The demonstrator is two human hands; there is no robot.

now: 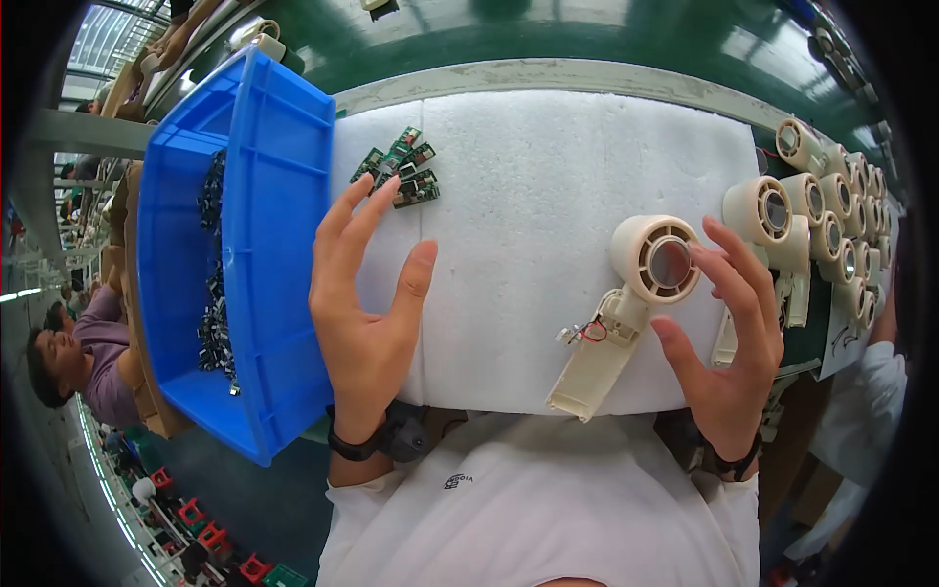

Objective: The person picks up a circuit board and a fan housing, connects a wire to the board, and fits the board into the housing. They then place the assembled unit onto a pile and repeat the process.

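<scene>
My left hand [367,303] is open over the white foam board [518,166], its fingertips at the near edge of a small pile of green circuit boards [403,161]. Whether the fingers touch the boards I cannot tell. Toward the right of the foam lies a cream handheld fan housing [597,352], its round head away from me and its handle angled down to the left. Red and black wires with a small white connector [567,336] stick out beside the handle. My right hand [729,308] is open, with its fingers at the right side of the fan head.
A blue plastic bin [284,215] stands on its side at the left, with many circuit boards [215,333] inside. Several more cream fan housings [763,210] crowd the right side. Beyond the foam runs a green work surface [489,39]. A person [93,347] sits at far left.
</scene>
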